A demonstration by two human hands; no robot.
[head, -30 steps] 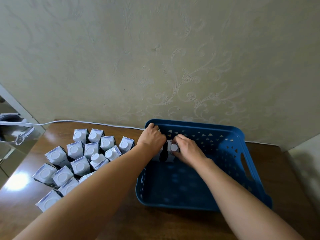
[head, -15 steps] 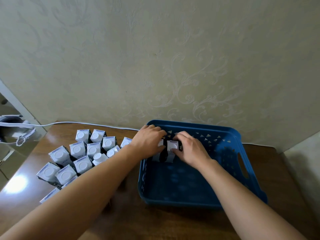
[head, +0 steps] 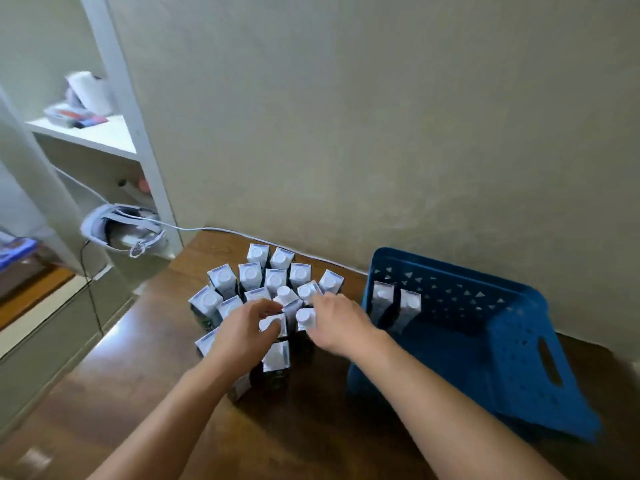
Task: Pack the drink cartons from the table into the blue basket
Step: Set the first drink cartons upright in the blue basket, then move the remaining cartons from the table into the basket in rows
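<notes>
Moved out of the blue basket and over to the pile of drink cartons on the left. Brown wood worktop against a pale wall, white shelf and white headset at far left. Left hand with fingers curling round one carton, right hand pinching the next one. Hands close, not touching. Cartons standing up tall, round white caps on top. Two cartons upright inside basket, at its far left corner.
</notes>
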